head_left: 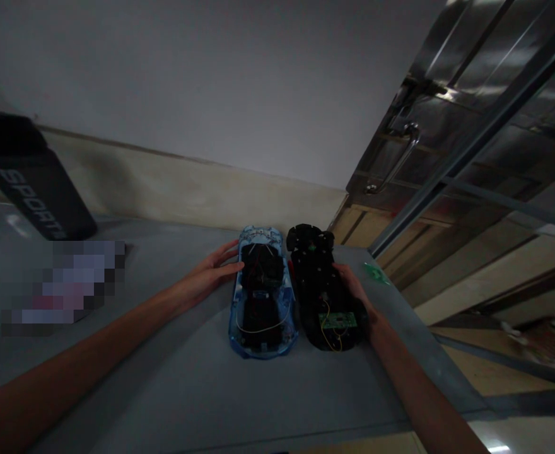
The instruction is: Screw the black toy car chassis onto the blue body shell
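Note:
A blue toy car body shell (287, 315) lies on the grey table with its dark inside facing up and a thin pale wire looped across it. My left hand (216, 268) grips the shell's left edge, thumb over the rim and fingers along the side. Just right of the shell is a black toy car chassis (308, 271). It carries a green circuit board (338, 320) and thin yellow wires near its closer end. My right hand (353, 290) holds the chassis by its right edge; most of those fingers are hidden beneath or behind it.
At the left stands a black container marked SPORTS (31, 189), with a blurred-out flat item (69, 284) near it. A small green piece (376, 273) rests by the table's right edge. Beyond are a grey metal frame (448, 170) and a metal door with a handle (395, 167).

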Tool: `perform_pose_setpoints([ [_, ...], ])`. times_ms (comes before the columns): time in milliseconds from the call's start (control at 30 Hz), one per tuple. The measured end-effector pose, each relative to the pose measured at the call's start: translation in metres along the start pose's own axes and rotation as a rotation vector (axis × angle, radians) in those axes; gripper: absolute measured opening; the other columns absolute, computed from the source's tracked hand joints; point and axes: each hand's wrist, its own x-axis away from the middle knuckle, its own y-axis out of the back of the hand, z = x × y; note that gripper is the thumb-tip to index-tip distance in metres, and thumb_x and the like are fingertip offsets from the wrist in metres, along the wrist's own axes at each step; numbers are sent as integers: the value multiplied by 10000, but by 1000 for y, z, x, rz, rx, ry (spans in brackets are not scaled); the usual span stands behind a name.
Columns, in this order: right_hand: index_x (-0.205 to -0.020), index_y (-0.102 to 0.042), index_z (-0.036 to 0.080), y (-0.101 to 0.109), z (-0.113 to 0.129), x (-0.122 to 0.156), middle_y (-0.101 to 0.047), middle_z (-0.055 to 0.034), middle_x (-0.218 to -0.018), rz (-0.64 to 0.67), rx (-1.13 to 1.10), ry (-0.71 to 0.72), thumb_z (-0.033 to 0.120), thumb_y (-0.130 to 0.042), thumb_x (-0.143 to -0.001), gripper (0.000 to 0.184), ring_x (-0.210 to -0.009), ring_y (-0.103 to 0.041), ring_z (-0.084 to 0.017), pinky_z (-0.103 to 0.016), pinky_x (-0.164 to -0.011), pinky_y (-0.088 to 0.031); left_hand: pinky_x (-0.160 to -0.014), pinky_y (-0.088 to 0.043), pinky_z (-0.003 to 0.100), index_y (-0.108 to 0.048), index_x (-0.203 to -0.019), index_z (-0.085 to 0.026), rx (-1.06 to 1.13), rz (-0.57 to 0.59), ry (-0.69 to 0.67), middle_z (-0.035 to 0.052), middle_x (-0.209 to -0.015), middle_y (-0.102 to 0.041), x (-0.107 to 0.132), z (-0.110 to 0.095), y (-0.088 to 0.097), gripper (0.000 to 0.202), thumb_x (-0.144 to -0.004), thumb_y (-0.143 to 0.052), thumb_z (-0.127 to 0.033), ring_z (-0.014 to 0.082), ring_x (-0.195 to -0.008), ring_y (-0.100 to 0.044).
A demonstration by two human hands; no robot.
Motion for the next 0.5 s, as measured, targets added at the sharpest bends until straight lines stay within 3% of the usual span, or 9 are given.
perform_pose_setpoints([
  [167, -824, -737, 297, 0, 3, 1, -757, -47, -762, 32, -359, -212, 625, -685, -963, 360, -778, -773, -289, -412, -802, -634, -1392, -410, 619, -653, -1595, -314, 9, -22, 14, 105, -1791, -575, 0, -2, -2, 824, -841, -985, -327, 419, -1633, -565],
  [400, -833, -791, 311, 2, 0, -3, -805, -42, -813, 83, -434, -297, 615, -753, -946, 327, -801, -787, -295, -415, -842, -637, -1405, -391, 599, -629, -1620, -315, 10, -10, 24, 91, -1810, -554, 2, -4, -2, 793, -891, -940, -291, 409, -1659, -533],
  [500, -818, -782, 299, 2, -3, -3, -802, -45, -805, 91, -431, -265, 627, -723, -975, 368, -800, -793, -286, -407, -860, -638, -1384, -427, 588, -634, -1626, -301, 17, 11, 9, 111, -1794, -571, 0, -2, -1, 792, -896, -942, -286, 414, -1642, -554],
])
